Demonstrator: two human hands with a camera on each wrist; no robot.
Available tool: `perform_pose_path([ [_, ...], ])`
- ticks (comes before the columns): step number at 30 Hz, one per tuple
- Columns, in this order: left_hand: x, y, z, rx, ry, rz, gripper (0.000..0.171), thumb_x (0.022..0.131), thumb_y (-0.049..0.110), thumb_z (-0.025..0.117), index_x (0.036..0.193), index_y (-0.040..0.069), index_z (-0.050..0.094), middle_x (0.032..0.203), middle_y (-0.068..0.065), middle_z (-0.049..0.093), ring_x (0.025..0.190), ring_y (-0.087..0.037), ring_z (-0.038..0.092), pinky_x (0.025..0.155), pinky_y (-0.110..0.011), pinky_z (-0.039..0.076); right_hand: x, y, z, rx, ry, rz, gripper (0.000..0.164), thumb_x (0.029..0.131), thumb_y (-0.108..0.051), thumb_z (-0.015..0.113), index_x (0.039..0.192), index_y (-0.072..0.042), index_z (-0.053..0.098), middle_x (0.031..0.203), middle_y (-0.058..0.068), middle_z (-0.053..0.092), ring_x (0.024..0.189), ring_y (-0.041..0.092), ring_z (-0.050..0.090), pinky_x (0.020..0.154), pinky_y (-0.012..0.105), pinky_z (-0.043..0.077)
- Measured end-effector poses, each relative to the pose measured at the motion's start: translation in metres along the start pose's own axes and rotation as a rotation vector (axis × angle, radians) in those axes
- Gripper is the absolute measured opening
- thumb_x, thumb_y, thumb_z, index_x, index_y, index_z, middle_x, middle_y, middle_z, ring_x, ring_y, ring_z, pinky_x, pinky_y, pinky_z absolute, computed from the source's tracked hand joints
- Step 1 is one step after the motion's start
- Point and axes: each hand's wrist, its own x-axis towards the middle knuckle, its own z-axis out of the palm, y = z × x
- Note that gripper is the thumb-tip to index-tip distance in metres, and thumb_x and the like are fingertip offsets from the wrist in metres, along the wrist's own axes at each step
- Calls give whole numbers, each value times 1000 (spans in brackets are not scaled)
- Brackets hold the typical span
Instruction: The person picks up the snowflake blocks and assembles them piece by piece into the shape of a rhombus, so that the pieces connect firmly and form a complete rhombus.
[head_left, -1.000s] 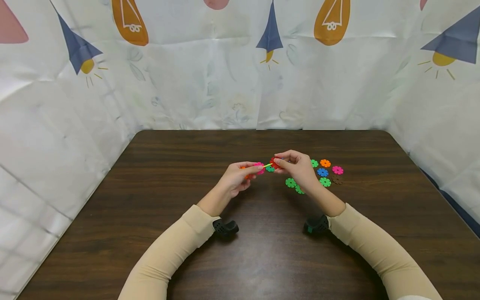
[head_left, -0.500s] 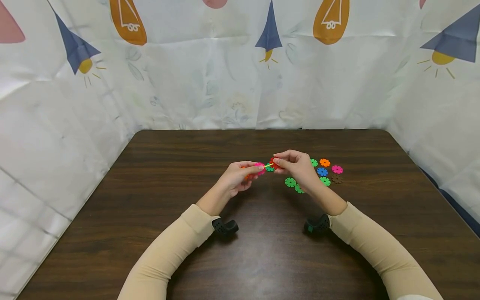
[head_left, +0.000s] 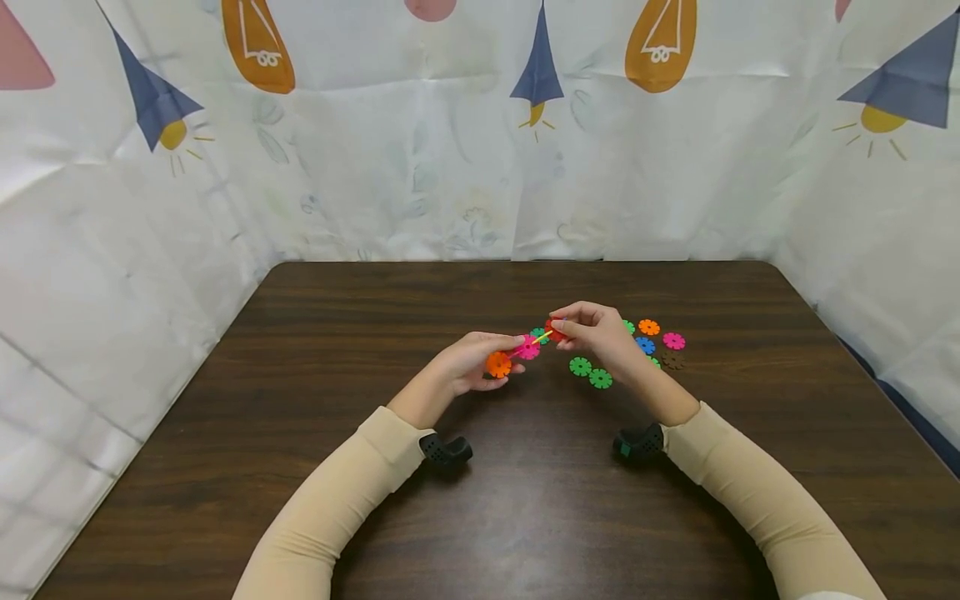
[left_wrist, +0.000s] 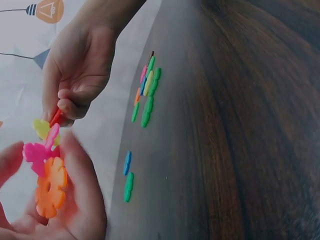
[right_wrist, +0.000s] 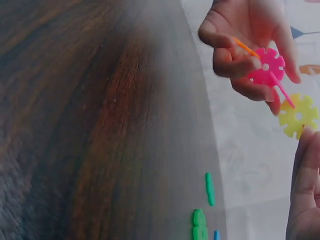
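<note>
Several notched plastic snowflake discs are slotted together in a short chain between my hands. My left hand [head_left: 472, 362] grips its left end, around the orange disc [left_wrist: 51, 187] and the pink disc [right_wrist: 267, 66]. Beyond these, the yellow disc [right_wrist: 298, 116] stands edge-on in the head view. At the other end, the thumb and fingers of my right hand [head_left: 600, 333] pinch the red disc [head_left: 555, 327], which they partly cover. The chain is held up over the dark wooden table [head_left: 480, 500].
Loose discs lie right of the hands: two green discs [head_left: 590, 372] at the front, an orange disc [head_left: 648, 327], a pink disc [head_left: 674, 341] and a brown disc [head_left: 672, 360]. A green disc [head_left: 539, 335] lies behind the chain. A printed white curtain [head_left: 450, 183] encloses the table.
My left hand has lowered slightly and turned, so the orange and pink discs now show more of their faces. My right hand has shifted a little right, still pinching the red disc.
</note>
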Motion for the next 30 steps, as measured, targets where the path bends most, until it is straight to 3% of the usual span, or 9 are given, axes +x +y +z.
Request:
perform_pose_path([
  [5,1,0,-1,-32,-86,22,41,105,30,60,133,0,61,115,-7,69,89,-17,74,72,-26,57,0,-1,1,-2,-26,4,36,100,-5,66,126,19,58,92,6,71,70,20,69,76,35,61],
  [11,2,-4,-3,55,-129,92,41,106,21,59,142,0,59,129,-17,68,95,-17,73,79,-29,55,1,-2,3,-8,-50,18,32,99,-4,67,123,17,61,91,13,70,68,21,68,76,36,61],
  [15,4,-5,-3,94,-173,125,40,106,15,57,143,-1,56,135,-19,64,96,-15,73,76,-26,53,1,-2,4,-25,-68,25,31,99,-4,68,122,16,62,93,20,68,67,22,67,76,38,61],
  [20,3,-4,-3,118,-162,154,41,105,13,59,143,-2,56,134,-24,63,94,-16,73,69,-23,50,2,-2,5,-46,-99,10,30,99,-4,67,121,16,62,92,15,67,68,19,67,75,35,61],
  [30,5,-4,-2,116,-102,207,43,104,13,61,144,-3,55,135,-27,61,91,-15,72,78,-26,50,4,-6,4,-76,-108,27,35,103,-15,64,126,12,63,90,9,70,72,20,68,76,35,61],
])
